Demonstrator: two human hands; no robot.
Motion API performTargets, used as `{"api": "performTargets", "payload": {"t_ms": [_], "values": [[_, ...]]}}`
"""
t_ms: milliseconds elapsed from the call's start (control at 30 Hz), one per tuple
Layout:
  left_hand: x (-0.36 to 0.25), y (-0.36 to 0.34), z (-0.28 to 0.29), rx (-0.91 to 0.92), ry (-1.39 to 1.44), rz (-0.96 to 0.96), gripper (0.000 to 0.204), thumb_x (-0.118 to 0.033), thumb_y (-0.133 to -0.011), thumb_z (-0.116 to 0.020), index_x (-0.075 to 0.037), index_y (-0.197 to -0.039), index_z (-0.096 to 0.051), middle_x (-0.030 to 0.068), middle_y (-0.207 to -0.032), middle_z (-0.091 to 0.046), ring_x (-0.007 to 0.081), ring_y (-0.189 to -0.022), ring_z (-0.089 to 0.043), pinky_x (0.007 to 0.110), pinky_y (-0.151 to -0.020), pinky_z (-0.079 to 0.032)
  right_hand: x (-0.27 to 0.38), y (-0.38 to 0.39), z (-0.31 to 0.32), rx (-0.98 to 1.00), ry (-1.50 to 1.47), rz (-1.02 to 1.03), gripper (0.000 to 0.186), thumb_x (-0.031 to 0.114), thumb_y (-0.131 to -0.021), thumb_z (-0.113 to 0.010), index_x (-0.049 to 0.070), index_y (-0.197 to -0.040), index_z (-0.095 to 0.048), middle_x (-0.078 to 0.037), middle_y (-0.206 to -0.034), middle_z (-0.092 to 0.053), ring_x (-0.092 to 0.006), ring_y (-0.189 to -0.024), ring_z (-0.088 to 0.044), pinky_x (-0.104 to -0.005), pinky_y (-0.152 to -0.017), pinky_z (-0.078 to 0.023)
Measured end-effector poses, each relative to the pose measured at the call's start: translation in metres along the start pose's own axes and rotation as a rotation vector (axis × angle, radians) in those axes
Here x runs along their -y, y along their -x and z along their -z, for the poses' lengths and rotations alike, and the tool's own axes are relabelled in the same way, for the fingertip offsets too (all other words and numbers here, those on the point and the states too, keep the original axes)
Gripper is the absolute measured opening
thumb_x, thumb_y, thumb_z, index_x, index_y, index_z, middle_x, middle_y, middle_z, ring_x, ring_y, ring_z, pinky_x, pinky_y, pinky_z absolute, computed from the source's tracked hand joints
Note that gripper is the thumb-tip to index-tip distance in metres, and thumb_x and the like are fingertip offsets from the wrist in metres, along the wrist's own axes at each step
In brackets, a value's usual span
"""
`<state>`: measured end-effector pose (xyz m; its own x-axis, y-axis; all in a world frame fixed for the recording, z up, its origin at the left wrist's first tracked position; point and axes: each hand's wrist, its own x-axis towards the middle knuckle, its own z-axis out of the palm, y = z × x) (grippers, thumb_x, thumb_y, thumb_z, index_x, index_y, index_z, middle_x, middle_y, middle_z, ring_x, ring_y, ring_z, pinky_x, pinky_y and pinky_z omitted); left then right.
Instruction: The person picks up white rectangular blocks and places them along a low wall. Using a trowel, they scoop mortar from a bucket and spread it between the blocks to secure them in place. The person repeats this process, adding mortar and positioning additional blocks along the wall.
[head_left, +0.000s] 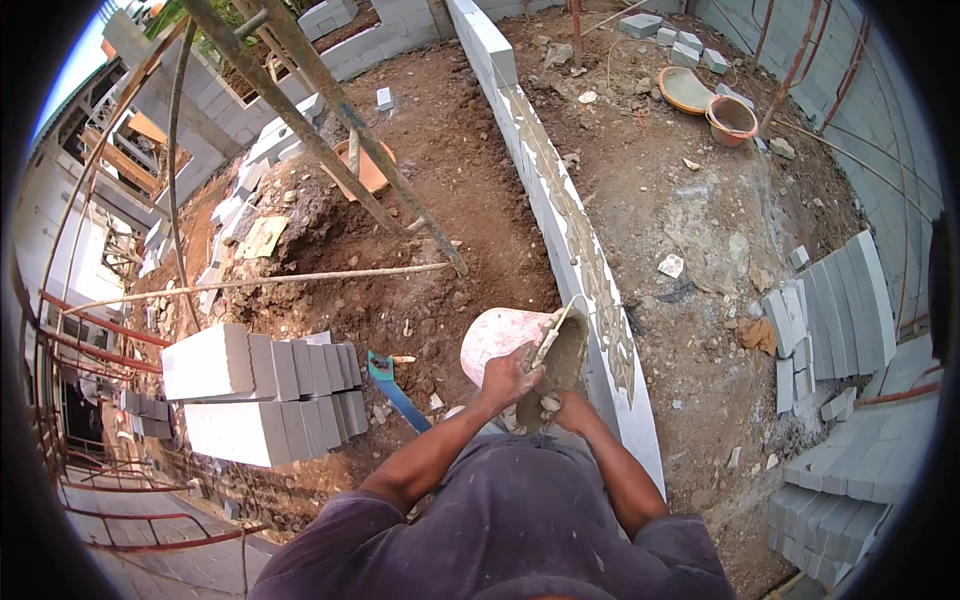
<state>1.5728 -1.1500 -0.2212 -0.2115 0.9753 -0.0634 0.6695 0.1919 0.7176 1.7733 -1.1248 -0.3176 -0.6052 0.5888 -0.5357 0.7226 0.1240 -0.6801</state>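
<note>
In the head view, the left hand's (510, 376) fingers are curled over the rim of a tilted, round, pinkish-white bucket (492, 345) just ahead of them. The right hand (574, 411) looks half-closed; smears hide what, if anything, it grips. Wet grey mortar (570, 352) fills the bucket's mouth beyond those fingers; right of them runs a low, pale block wall (640, 436). The step seems to be scooping mortar; the next move calls for a steady rim.

mortar (599, 270) lies on the wall (640, 440), bucket (490, 345) left, saw (405, 405) between bucket and blocks (240, 430).
</note>
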Motion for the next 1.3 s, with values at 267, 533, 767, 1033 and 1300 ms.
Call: {"api": "performTargets", "payload": {"t_ms": [267,533,767,1033,1300], "values": [[0.036,-0.004,-0.020,-0.181,0.120,0.141,0.064,-0.043,-0.080,-0.078,-0.010,-0.134,-0.063,0.0216,-0.100,-0.073,0.0387,-0.095,-0.071,0.047,-0.087,-0.055,-0.039,0.048,-0.006,-0.075,-0.532,-0.042,0.041,0.007,-0.089,-0.073,0.000,-0.128,-0.062,-0.006,-0.107,-0.069,-0.0123,-0.089,-0.063,-0.0278,-0.075,-0.052],[0.031,0.003,-0.037,-0.230,0.413,0.193,0.063,-0.035,-0.079,-0.076,-0.013,-0.136,-0.061,0.0246,-0.094,-0.072,0.0420,-0.090,-0.070,0.050,-0.085,-0.055,-0.028,0.076,0.020,-0.155,-0.557,-0.214,0.044,0.002,-0.090,-0.069,-0.002,-0.132,-0.058,-0.007,-0.108,-0.068,-0.0132,-0.092,-0.064,-0.0274,-0.079,-0.051],[0.038,0.002,-0.031,-0.282,0.430,0.153,0.056,-0.031,-0.079,-0.075,-0.011,-0.130,-0.063,0.0219,-0.091,-0.073,0.0407,-0.085,-0.071,0.049,-0.079,-0.056,-0.028,0.083,0.015,-0.209,-0.650,-0.159,0.044,0.008,-0.091,-0.072,0.000,-0.132,-0.058,-0.003,-0.103,-0.067,-0.0111,-0.085,-0.063,-0.0277,-0.075,-0.052],[0.048,0.002,-0.014,-0.328,0.535,0.098,0.037,-0.018,-0.080,-0.076,-0.002,-0.113,-0.071,0.0125,-0.090,-0.075,0.0251,-0.080,-0.072,0.038,-0.079,-0.055,-0.055,0.100,-0.009,-0.405,-0.886,-0.189,0.046,0.010,-0.090,-0.074,0.003,-0.132,-0.060,-0.005,-0.102,-0.068,-0.0114,-0.084,-0.063,-0.0290,-0.073,-0.053],[0.067,0.009,-0.007,-0.355,0.367,0.103,0.039,-0.010,-0.081,-0.073,0.004,-0.117,-0.069,0.0068,-0.097,-0.074,0.0163,-0.085,-0.067,0.032,-0.082,-0.053,-0.128,0.117,-0.030,-0.763,-0.312,-0.359,0.054,0.021,-0.083,-0.078,0.007,-0.132,-0.058,-0.014,-0.112,-0.071,-0.0299,-0.103,-0.068,-0.0423,-0.088,-0.053]]}}
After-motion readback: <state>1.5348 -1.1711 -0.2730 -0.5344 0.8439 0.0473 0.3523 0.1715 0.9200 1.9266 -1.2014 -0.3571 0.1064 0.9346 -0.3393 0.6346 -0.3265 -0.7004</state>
